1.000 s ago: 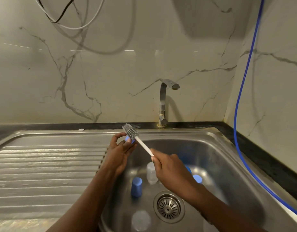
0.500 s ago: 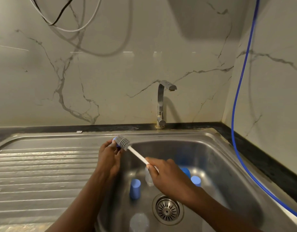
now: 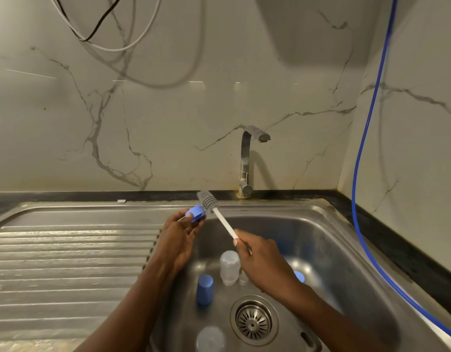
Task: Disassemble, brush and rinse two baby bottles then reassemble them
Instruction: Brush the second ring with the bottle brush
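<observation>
My left hand (image 3: 178,237) pinches a small blue bottle ring (image 3: 195,213) above the sink's left rim. My right hand (image 3: 262,260) grips the white handle of a bottle brush (image 3: 211,205), whose grey bristle head lies against the ring's right side. Down in the sink basin (image 3: 333,250) a clear bottle body (image 3: 229,267) stands beside a blue cap (image 3: 204,288). Another blue part (image 3: 299,276) shows behind my right wrist, partly hidden. A second clear bottle piece (image 3: 210,339) lies at the basin's near edge.
A drain strainer (image 3: 253,321) sits in the basin floor. The chrome tap (image 3: 247,161) rises behind the sink, no water running. A ribbed draining board (image 3: 66,262) stretches to the left. A blue hose (image 3: 366,174) runs down the right wall, and cables (image 3: 97,34) hang at top left.
The brush head has shifted from the ring's left-hand side up to its right, and the ring has turned so its blue face shows. Both hands stay above the sink.
</observation>
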A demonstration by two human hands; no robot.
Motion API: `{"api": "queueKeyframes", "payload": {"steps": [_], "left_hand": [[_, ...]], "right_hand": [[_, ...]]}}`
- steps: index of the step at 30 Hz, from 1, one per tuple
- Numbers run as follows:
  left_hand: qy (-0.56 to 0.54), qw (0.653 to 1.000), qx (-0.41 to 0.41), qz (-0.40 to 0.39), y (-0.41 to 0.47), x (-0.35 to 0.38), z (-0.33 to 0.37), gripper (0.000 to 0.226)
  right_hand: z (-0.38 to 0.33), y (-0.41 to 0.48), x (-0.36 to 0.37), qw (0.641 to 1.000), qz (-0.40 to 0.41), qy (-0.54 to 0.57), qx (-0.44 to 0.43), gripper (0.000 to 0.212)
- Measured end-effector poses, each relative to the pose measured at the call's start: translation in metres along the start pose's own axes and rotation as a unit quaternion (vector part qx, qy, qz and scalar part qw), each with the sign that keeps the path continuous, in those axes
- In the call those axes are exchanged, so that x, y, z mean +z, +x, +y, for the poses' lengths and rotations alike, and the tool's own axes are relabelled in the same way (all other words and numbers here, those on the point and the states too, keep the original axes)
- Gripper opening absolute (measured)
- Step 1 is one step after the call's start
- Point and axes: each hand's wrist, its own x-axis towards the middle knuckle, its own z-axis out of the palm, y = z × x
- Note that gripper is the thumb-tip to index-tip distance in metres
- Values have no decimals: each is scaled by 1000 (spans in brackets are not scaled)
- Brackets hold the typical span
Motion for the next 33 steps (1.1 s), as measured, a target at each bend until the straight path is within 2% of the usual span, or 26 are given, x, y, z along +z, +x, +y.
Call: {"api": "queueKeyframes", "payload": {"steps": [4,10,13,17,21,28,30,31,33], "left_hand": [[-58,998,-33,-7,0,-6,7,25],[35,999,26,-7,2,-4,-1,11],[60,998,33,-16,0,-6,-2,10],[150,987,28,-52,-5,1,-7,9],[104,992,48,-45,-1,-3,-3,15],[24,1000,4,-1,2,-9,1,20],[33,999,21,-9,0,-8,1,33],[43,998,33,-16,0,-8,1,30],[64,997,41,-20,0,-8,0,9]], "right_hand": [[-4,-3,9,999,-11,-19,-37,19],[-1,-2,6,999,-13,-23,-35,20],[2,0,6,999,-25,-27,-5,22],[12,3,0,998,-45,-23,43,23],[12,1,2,998,-46,-33,34,24],[3,-3,2,999,-24,-26,-25,21],[0,-4,5,999,-18,-28,-36,21],[0,-3,6,999,-20,-30,-32,21],[2,-1,5,999,-28,-31,-11,22]]}}
